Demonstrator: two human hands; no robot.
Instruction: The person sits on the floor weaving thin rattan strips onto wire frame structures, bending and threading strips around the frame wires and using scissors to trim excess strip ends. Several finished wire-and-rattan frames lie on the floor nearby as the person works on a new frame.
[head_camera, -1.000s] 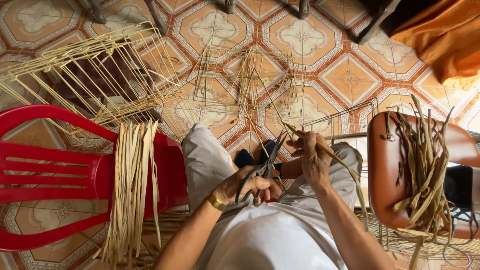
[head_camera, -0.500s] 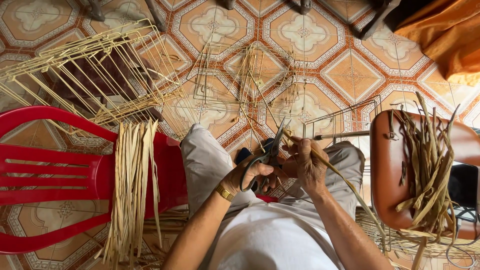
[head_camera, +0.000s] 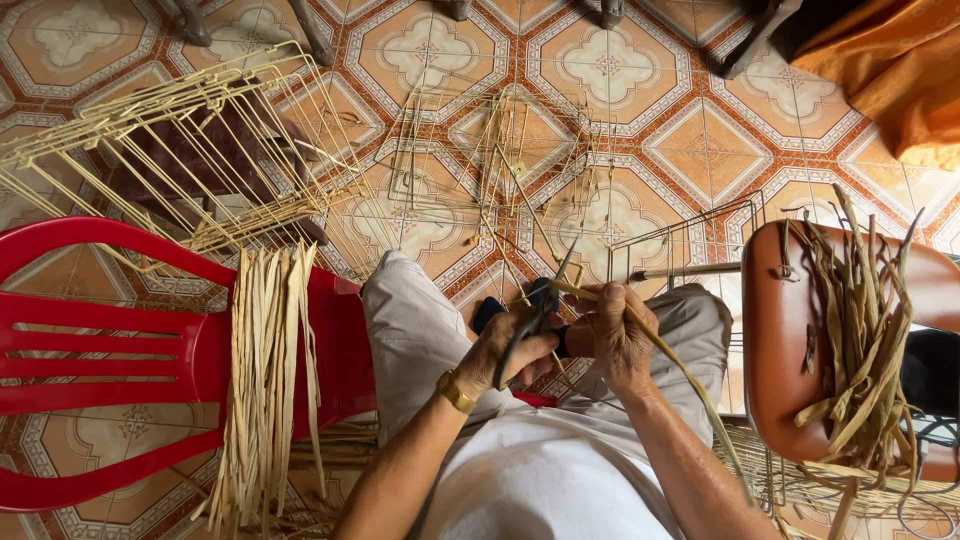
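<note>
Left hand (head_camera: 505, 350) is clamping its grip on dark metal scissors (head_camera: 535, 322) above the lap; right hand (head_camera: 618, 335) is pinching a long pale straw strip (head_camera: 680, 370) that is touching the blades, beside the red plastic chair (head_camera: 110, 350)

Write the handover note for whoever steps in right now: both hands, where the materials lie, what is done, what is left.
Left hand: grip shut on dark metal scissors, blades at the strip.
Right hand: grip shut on a long pale reed strip trailing past the right knee.
Materials: bundle of pale flat reed strips draped over the red plastic chair; darker strips on the brown stool.
Done: open reed frames on the tiled floor.
Left: strip looks uncut.
</note>
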